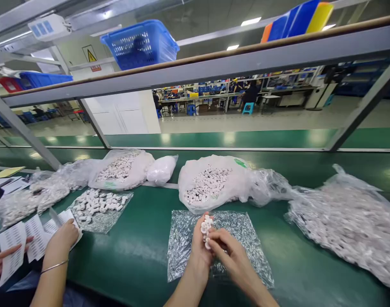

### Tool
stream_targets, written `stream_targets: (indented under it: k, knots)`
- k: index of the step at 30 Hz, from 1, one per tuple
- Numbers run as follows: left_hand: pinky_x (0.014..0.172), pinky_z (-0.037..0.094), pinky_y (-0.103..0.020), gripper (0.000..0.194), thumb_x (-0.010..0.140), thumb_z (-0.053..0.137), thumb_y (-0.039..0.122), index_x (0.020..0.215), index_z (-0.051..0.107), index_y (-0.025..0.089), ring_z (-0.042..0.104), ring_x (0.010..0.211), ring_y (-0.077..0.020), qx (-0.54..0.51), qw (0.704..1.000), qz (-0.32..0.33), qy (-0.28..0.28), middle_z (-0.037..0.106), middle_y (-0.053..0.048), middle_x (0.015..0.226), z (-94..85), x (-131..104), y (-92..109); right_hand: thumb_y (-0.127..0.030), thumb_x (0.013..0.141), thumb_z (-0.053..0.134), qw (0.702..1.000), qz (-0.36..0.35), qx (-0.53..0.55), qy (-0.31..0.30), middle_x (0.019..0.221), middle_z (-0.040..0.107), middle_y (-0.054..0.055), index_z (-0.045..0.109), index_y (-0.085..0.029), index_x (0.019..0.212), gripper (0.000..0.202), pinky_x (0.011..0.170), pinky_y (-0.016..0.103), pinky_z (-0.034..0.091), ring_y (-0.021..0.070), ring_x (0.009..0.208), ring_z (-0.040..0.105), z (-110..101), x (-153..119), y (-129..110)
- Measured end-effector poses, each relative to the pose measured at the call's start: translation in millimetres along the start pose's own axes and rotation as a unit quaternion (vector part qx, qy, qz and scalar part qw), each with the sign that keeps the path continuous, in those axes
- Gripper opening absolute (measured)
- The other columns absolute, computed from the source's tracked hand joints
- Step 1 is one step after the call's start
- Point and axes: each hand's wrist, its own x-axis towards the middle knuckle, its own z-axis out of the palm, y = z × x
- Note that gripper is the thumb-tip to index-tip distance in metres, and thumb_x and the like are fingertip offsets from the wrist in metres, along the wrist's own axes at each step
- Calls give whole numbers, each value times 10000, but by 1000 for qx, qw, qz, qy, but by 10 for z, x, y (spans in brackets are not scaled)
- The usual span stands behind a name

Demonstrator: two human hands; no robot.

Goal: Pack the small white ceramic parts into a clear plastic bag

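My left hand [199,249] and my right hand [228,251] meet above a flat clear plastic bag [246,232] lying on the green bench [144,247]. Both hold a short stack of small white plastic parts [207,228], the left cupping it from behind and the right pinching its lower end. Just beyond them an open bag of the same white parts [211,183] is within reach.
A co-worker's hand [62,241] at the left handles white label sheets [12,251] beside a clear bag with loose white parts [97,204]. More filled bags lie at the left [121,168] and right [348,226]. A grey shelf rail [214,68] with a blue basket [140,42] runs overhead.
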Motion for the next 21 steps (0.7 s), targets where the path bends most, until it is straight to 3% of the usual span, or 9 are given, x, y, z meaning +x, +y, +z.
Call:
stream_targets:
  k: [3,5,7,10,15,18,21]
  knots:
    - [371,356,-163,272,984,526,398,970,598,136,391,393,-40,-77,997,-28,4,513,49,635,6,21,63,-505,966,531,981,94,171,6,862,616,46,672,-215,964,323,705,301,497,182,760,562,-31,43,-36]
    - [314,257,-139,200,977,523,336,934,579,149,283,331,-18,-122,992,-36,-2,452,70,581,-12,-1,127,-528,949,557,965,125,230,12,836,599,33,667,-202,985,346,682,281,484,167,745,540,-61,53,-22]
    - [303,231,-116,94,946,561,258,967,558,167,317,340,-9,-161,986,-31,-7,509,54,645,-51,-41,190,-535,935,581,962,136,237,16,801,575,18,658,-198,968,348,665,271,474,156,725,526,-97,57,10]
    - [289,220,-106,157,898,607,185,1035,530,192,403,383,-12,-194,981,-17,-7,578,32,776,-126,-99,242,-547,933,570,975,138,172,10,746,559,1,641,-206,923,348,644,274,470,153,686,522,-166,79,97]
    - [281,233,-113,232,874,644,179,1080,538,176,396,387,-13,-179,983,-24,-23,583,25,802,-225,-138,199,-548,934,510,993,113,-23,-3,729,604,14,629,-217,850,362,596,295,467,191,680,583,-276,170,420]
    - [282,234,-114,275,868,662,199,1112,541,157,404,389,-15,-150,988,-36,-31,598,14,809,-254,-140,140,-505,924,521,991,77,-99,44,853,667,55,637,-211,931,317,699,342,491,223,770,621,-291,199,560]
    - [282,216,-110,273,876,651,205,1121,547,144,420,389,-14,-116,991,-48,-39,614,8,805,-260,-132,74,-473,951,500,990,43,-118,58,982,674,80,632,-210,1045,308,748,350,491,228,849,629,-266,190,500]
